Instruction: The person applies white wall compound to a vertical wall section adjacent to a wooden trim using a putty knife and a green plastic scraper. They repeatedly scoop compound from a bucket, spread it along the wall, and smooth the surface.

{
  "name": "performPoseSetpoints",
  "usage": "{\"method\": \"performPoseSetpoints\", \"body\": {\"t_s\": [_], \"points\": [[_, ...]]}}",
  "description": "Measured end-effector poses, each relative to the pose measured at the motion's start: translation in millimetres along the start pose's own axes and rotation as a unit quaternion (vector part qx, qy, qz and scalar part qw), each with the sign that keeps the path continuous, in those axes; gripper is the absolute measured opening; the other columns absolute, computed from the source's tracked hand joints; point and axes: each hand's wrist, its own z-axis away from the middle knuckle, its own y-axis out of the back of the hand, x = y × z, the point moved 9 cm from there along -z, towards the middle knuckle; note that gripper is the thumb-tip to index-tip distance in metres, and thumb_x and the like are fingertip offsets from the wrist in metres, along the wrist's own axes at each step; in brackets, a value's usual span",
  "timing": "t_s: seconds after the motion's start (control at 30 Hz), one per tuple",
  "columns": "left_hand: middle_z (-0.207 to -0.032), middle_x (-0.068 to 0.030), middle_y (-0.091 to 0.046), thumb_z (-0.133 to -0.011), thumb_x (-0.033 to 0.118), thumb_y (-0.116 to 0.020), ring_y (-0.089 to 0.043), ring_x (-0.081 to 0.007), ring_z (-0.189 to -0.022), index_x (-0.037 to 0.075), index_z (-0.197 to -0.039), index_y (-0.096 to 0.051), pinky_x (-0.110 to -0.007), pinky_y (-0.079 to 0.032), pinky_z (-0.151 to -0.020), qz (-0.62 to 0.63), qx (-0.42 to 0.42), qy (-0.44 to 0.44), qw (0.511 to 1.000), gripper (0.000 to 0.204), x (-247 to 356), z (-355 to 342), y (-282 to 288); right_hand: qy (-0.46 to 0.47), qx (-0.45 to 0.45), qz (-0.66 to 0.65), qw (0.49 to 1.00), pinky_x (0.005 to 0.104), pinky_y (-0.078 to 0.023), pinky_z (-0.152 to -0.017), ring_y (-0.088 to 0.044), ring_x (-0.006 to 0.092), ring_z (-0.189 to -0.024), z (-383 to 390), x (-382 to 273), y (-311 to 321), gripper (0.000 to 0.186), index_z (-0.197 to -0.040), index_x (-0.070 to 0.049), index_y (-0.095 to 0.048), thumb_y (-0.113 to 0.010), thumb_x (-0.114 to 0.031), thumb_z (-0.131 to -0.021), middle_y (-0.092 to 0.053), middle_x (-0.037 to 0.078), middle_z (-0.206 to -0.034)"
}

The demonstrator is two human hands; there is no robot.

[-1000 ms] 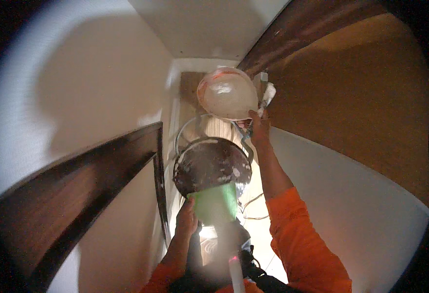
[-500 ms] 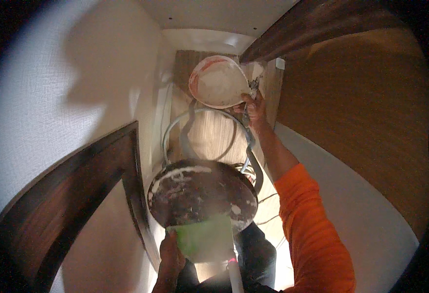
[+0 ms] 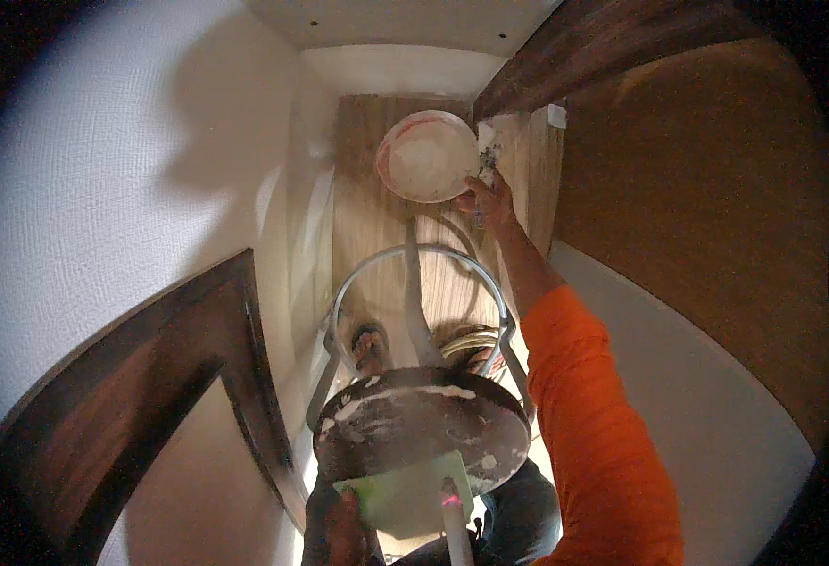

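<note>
My right hand [image 3: 496, 206] is stretching ahead, its fingers closing on the near right rim of a pale round bowl [image 3: 429, 156] and gripping a putty-smeared hand tool [image 3: 488, 157] beside it. The bowl is showing reddish streaks inside its left rim and is sitting in view over the wood-grain floor [image 3: 358, 217], beyond the stool; I cannot tell whether it is touching the floor. My left hand [image 3: 344, 530] is gripping the left edge of a light green plate [image 3: 400, 500], which is overlapping the near part of the stool's dark, white-smeared round seat [image 3: 396, 424]. The stool's metal ring [image 3: 419, 248] is curving beyond the seat, with a foot [image 3: 369, 351] and coiled cables [image 3: 476, 341] showing through it. A lit cigarette [image 3: 454, 535] is pointing up in front of the plate.
</note>
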Motion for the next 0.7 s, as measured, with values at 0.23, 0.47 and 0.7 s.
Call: {"method": "performPoseSetpoints", "body": {"t_s": [0.23, 0.47, 0.7], "points": [[-0.137, -0.0145, -0.058, -0.104, 0.035, -0.051, -0.057, -0.0287, -0.122, -0.002, -0.144, -0.047, -0.042, -0.047, -0.104, 0.217, -0.096, -0.069, 0.969, 0.055, 21, 8, -51, -0.061, -0.007, 0.089, 0.994, 0.0413, -0.060, -0.069, -0.068, 0.0242, -0.081, 92, -30, 28, 0.041, -0.131, -0.006, -0.055, -0.071, -0.016, -0.095, -0.067, 0.012, -0.109], [-0.120, -0.0101, -0.066, -0.101, 0.048, -0.059, -0.063, -0.0236, -0.108, 0.003, -0.131, -0.060, -0.037, -0.049, -0.096, 0.047, -0.062, -0.034, 0.996, 0.054, 33, 38, -35, 0.130, 0.057, 0.299, 0.944, 0.0362, -0.057, -0.064, -0.068, 0.0155, -0.080, 227, -136, 30, 0.030, -0.118, -0.002, -0.062, -0.073, -0.015, -0.094, -0.070, 0.009, -0.101], [-0.111, -0.0108, -0.065, -0.104, 0.041, -0.057, -0.062, -0.0213, -0.096, -0.002, -0.131, -0.057, -0.037, -0.050, -0.082, -0.116, -0.001, -0.162, 0.980, 0.051, 91, 91, 12, 0.035, 0.048, 0.165, 0.984, 0.0313, -0.052, -0.066, -0.063, 0.0114, -0.077, 381, -268, -45, 0.029, -0.118, -0.003, -0.065, -0.073, -0.015, -0.092, -0.070, 0.005, -0.099]]}}
